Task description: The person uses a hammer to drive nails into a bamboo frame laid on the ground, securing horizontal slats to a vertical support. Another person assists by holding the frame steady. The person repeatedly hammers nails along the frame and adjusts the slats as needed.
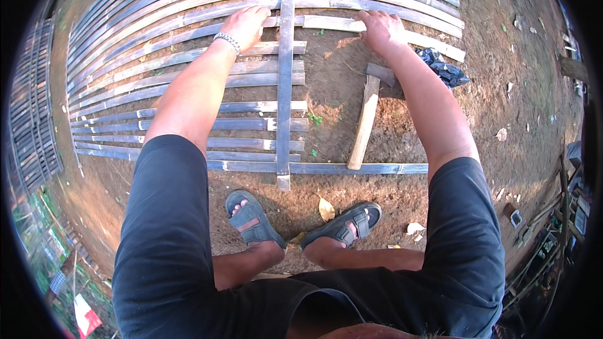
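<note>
A bamboo slat (pixel 334 23) lies crosswise in front of me, in line with the slats of a flat bamboo lattice (pixel 245 70). My right hand (pixel 383 30) grips this slat from above, with its fingers curled over the far edge. Wearing a chain bracelet, my left hand (pixel 247 27) closes on the same row left of the upright bamboo strip (pixel 286 81); its fingertips are partly hidden. That strip crosses over the slats. Below my right hand rests a tool with a pale wooden handle (pixel 364 122) and a grey metal head (pixel 380 74).
A crumpled black plastic bag (pixel 445 69) lies beside my right forearm. One long slat (pixel 358 168) runs near my sandalled feet. Another bamboo lattice (pixel 31 107) stands at the far left. Sticks and scraps (pixel 556 232) are piled at the right, and dry leaves dot the bare soil.
</note>
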Action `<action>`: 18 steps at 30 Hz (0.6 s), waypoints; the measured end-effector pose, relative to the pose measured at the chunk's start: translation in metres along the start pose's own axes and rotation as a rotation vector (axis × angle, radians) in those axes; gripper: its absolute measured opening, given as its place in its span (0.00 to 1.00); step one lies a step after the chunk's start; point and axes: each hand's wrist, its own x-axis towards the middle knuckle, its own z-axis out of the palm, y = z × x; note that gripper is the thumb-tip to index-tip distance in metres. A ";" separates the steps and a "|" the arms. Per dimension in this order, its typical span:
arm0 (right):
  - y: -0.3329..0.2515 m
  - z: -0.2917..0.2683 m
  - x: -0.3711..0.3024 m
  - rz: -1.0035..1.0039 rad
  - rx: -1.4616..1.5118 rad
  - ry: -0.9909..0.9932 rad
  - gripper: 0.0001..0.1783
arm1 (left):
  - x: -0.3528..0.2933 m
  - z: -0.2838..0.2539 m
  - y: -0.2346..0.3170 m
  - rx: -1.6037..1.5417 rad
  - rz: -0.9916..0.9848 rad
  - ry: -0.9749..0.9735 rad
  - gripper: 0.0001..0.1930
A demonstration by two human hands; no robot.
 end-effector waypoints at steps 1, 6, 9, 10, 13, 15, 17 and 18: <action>0.005 0.003 0.000 0.000 -0.002 0.003 0.21 | 0.000 -0.001 0.000 -0.003 0.010 0.012 0.21; 0.034 0.003 -0.003 0.021 -0.043 0.145 0.23 | 0.000 -0.003 0.005 -0.001 0.016 0.019 0.21; 0.047 -0.009 -0.013 -0.027 0.019 0.331 0.25 | 0.001 -0.002 0.004 0.027 0.010 0.009 0.22; 0.055 -0.014 -0.013 -0.053 0.086 0.437 0.27 | 0.003 -0.002 0.005 0.037 0.018 0.005 0.22; 0.069 -0.055 -0.018 -0.061 0.233 0.659 0.32 | -0.001 -0.001 -0.005 0.066 0.016 -0.035 0.22; 0.071 -0.122 -0.050 0.048 0.172 0.677 0.35 | -0.002 0.002 -0.016 0.094 0.019 -0.049 0.22; 0.096 -0.163 -0.097 0.162 0.134 0.701 0.31 | 0.008 -0.004 0.001 0.095 0.012 -0.078 0.23; 0.115 -0.172 -0.126 0.181 0.112 0.772 0.30 | 0.016 -0.005 0.007 0.074 -0.024 -0.124 0.22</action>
